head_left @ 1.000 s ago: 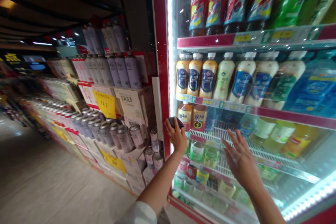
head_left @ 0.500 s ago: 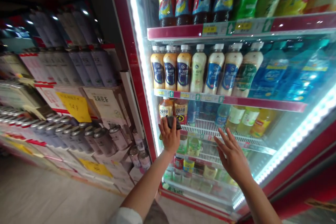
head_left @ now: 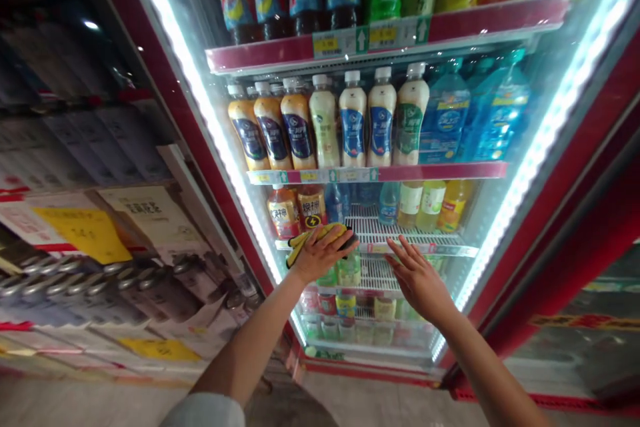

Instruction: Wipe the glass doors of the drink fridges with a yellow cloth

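My left hand (head_left: 316, 259) lies over a yellow-and-black cloth (head_left: 301, 240), its fingers pointing right across it. Hand and cloth appear in front of the third shelf's front edge, just below two bottles with orange-brown labels (head_left: 311, 208). Parts of the cloth stick out on both sides of the hand. To the right, my right hand (head_left: 420, 280) is held with fingers stretched out and nothing in it. Its fingertips overlap the shelf edge (head_left: 450, 250) in view. Whether the hands touch a glass pane or the shelf itself, I cannot tell.
A lit drinks cooler with a red frame (head_left: 345, 367) fills the middle. Its second shelf edge (head_left: 435, 173) carries a row of bottles (head_left: 353, 120). At the left stand stacked cans (head_left: 165, 287) and yellow price signs (head_left: 83, 233). Another red-framed cabinet (head_left: 550, 400) is at the right.
The view has swung so the cooler sits further left. My left hand has turned, its fingers now pointing right, and more of the yellow cloth shows. My right hand stays outstretched.
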{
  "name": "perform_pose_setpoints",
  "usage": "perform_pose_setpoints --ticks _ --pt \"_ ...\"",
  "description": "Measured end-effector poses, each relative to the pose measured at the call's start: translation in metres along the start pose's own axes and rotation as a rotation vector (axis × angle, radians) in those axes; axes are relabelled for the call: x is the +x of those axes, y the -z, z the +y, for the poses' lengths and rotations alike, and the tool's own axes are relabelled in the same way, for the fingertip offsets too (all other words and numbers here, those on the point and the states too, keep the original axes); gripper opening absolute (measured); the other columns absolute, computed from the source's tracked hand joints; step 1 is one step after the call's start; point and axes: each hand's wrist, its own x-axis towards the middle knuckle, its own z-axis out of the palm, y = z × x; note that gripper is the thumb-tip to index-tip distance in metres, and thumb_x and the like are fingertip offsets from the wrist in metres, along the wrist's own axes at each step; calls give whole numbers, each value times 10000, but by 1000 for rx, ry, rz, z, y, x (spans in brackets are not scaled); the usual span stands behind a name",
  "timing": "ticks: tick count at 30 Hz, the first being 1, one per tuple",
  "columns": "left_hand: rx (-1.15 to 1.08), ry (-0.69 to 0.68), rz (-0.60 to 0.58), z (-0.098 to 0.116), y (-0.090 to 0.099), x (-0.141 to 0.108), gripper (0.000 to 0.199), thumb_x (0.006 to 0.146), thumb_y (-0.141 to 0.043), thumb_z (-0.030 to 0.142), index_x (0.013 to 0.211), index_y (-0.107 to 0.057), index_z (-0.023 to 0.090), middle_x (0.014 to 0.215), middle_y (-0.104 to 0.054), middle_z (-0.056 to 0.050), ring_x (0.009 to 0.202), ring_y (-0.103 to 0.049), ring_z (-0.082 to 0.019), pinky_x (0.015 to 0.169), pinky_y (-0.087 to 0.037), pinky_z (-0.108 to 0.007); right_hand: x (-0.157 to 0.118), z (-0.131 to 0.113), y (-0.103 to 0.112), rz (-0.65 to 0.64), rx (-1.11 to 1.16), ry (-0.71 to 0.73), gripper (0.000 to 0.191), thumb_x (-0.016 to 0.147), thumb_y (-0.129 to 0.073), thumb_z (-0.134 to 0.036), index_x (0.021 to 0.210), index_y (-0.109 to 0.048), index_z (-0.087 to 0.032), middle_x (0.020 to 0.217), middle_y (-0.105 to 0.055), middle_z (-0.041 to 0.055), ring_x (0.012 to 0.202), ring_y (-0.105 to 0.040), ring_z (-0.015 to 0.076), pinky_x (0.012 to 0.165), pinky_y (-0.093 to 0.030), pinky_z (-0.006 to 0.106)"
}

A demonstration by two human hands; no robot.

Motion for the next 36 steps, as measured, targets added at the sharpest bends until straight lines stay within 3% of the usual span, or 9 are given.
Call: perform_pose_setpoints --ticks 6,8,13,16,22,25,29,32,36 --pt "65 144 203 -8 17 72 622 922 -614 189 1505 -519 383 1594 -494 -34 1567 -294 -315 1300 -72 -632 -1 4 5 -34 -69 3 474 976 -468 -67 1400 -638 -194 1635 -420 74 1579 -232 289 1228 -410 569" --pt "81 42 211 -3 4 57 611 927 -595 162 1481 -539 411 1556 -543 -11 1549 -343 -264 1318 -81 -565 -4 5 5 -57 -88 -6 480 971 -479 -60 1408 -631 -188 1643 -403 76 1581 -224 286 1240 -391 567" --pt "-75 -457 -47 1 -22 -9 587 973 -435 63 1422 -576 416 1431 -655 85 1367 -565 -76 1247 -317 -280 -14 12 10 -140 -125 -16 557 926 -481 -1 1415 -624 -223 1644 -394 67 1570 -265 272 1238 -389 560" --pt "-102 -560 -86 -2 -23 0 548 1005 -398 90 1435 -558 389 1439 -646 112 1349 -574 -41 1214 -352 -234 -16 16 17 -184 -165 -36 579 924 -466 9 1440 -600 -213 1635 -414 67 1560 -292 285 1233 -393 565" --pt "82 -281 81 -5 -13 61 674 959 -478 74 1566 -410 362 1628 -445 -11 1574 -259 -221 1305 -102 -573 -17 18 27 -215 -208 -147 601 952 -442 -20 1520 -513 -206 1651 -384 84 1566 -276 276 1246 -376 533" --pt "211 -228 172 4 -26 41 660 922 -597 114 1534 -481 334 1654 -384 -38 1605 -122 -253 1300 39 -591 -24 17 31 -266 -213 -204 589 962 -438 -50 1528 -505 -201 1672 -337 96 1571 -257 288 1235 -386 532" --pt "192 -522 105 29 -59 5 479 945 -516 102 1346 -665 318 1643 -393 87 1600 -61 -163 1325 23 -434 -34 13 41 -276 -221 -256 597 963 -427 -63 1536 -496 -212 1682 -312 105 1579 -236 291 1224 -391 553" --pt "165 -570 94 44 -70 23 476 960 -473 98 1332 -666 324 1659 -354 124 1592 -33 -114 1324 9 -383 -34 13 51 -274 -235 -261 582 972 -428 -76 1535 -498 -206 1675 -330 113 1570 -271 291 1224 -395 548" --pt "202 -374 135 44 -51 71 590 966 -508 128 1531 -474 295 1713 -254 10 1607 -2 -227 1306 49 -553 -32 20 57 -241 -233 -276 587 967 -452 -88 1542 -487 -202 1673 -345 103 1570 -274 295 1222 -403 544"
